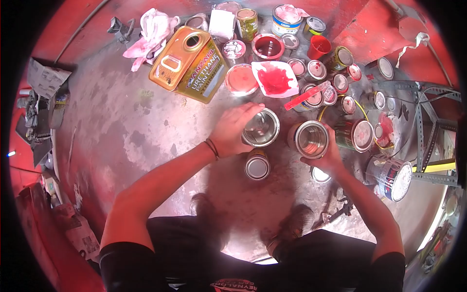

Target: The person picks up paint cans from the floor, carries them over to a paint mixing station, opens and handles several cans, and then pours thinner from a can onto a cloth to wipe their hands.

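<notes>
In the head view, my left hand (233, 127) wraps around the side of a silver open-topped can (261, 129). Its shiny inside faces up at me. To the right, my right hand (332, 155) grips a second open can (312, 140), whose bare metal inner wall also shows. A smaller lidded can (257, 165) stands on the floor between and just below the two cans. Close under my right hand is a bright round lid (320, 175), partly hidden by the fingers.
Beyond my hands stand a large rectangular thinner tin (194, 68), a white tray with red paint (275, 80), a red-stained can (267, 47) and several smaller paint cans. A red stir stick (306, 96) lies across can tops. At right are a white-lidded bucket (390, 177) and metal rack (424, 131).
</notes>
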Action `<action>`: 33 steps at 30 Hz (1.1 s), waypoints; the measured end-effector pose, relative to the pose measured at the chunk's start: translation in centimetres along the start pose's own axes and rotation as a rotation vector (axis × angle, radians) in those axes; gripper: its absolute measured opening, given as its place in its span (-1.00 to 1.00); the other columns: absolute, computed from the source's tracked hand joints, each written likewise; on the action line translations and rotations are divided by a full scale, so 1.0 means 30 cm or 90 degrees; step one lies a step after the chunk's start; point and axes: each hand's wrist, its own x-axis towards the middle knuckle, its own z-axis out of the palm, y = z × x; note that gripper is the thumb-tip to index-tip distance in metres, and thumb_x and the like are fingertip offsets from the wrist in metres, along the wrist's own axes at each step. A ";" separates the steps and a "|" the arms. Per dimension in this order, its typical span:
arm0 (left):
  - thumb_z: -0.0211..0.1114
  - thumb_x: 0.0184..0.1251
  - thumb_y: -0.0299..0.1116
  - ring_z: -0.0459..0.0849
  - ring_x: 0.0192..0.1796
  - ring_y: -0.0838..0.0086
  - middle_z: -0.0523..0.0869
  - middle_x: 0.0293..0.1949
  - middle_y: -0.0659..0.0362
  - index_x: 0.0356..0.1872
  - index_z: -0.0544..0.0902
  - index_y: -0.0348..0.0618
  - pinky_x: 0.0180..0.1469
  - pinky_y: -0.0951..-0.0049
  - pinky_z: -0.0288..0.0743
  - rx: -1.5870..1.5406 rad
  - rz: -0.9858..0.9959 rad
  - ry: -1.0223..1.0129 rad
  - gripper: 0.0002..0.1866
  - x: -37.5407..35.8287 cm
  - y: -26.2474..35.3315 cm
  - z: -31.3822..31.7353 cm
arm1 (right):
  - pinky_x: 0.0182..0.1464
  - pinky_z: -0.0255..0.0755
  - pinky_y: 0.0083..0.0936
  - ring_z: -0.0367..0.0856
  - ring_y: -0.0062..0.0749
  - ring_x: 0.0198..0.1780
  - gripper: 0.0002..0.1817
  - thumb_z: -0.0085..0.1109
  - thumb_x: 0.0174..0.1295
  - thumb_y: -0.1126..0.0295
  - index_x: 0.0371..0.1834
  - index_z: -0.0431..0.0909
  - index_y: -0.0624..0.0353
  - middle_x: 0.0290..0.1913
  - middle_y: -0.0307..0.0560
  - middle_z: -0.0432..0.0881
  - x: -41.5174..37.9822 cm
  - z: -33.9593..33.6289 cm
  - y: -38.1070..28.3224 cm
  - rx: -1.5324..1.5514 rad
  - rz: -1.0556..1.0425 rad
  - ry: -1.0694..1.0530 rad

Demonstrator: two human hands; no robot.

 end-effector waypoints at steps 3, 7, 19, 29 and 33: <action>0.76 -0.06 -0.30 0.53 0.60 0.06 0.58 0.55 0.02 0.69 0.39 -0.08 0.65 0.05 0.37 0.037 0.017 -0.022 0.15 -0.006 0.005 -0.036 | 0.66 0.36 -0.16 0.46 -0.18 0.62 0.42 0.95 -0.16 0.27 0.74 0.08 0.21 0.55 0.00 0.47 0.027 0.001 -0.044 0.010 0.002 0.008; 0.75 -0.05 -0.32 0.51 0.61 0.05 0.57 0.56 0.00 0.70 0.38 -0.08 0.66 0.07 0.39 0.008 0.008 -0.024 0.16 -0.010 0.013 -0.053 | 0.61 0.42 -0.19 0.53 -0.20 0.57 0.38 0.96 -0.21 0.20 0.69 0.18 0.22 0.53 0.03 0.52 0.044 0.002 -0.059 -0.047 0.032 -0.002; 0.79 0.07 -0.22 0.39 0.71 0.04 0.43 0.67 -0.07 0.78 0.19 -0.13 0.73 0.13 0.33 -0.170 -0.073 -0.070 0.26 -0.006 0.031 0.024 | 0.50 0.47 -0.09 0.63 -0.04 0.45 0.27 0.88 -0.18 0.12 0.63 0.25 0.16 0.42 0.06 0.62 -0.043 -0.057 -0.265 -0.142 -0.079 -0.007; 0.81 0.01 -0.31 0.24 0.79 0.02 0.21 0.80 -0.07 0.85 -0.01 -0.07 0.76 0.13 0.29 -0.198 -0.007 -0.131 0.41 0.009 -0.047 0.006 | 0.53 0.22 -0.01 0.64 -0.02 0.44 0.25 0.84 -0.22 0.05 0.61 0.29 0.09 0.37 -0.03 0.69 0.011 -0.030 -0.460 -0.312 -0.084 -0.073; 0.77 0.06 -0.39 0.27 0.78 0.00 0.18 0.81 -0.10 0.86 -0.09 -0.05 0.74 0.13 0.33 -0.154 0.006 -0.130 0.42 -0.006 -0.071 -0.022 | 0.54 0.26 0.02 0.68 -0.02 0.42 0.23 0.84 -0.22 0.06 0.59 0.31 0.09 0.34 -0.02 0.73 0.035 0.004 -0.488 -0.341 -0.091 -0.073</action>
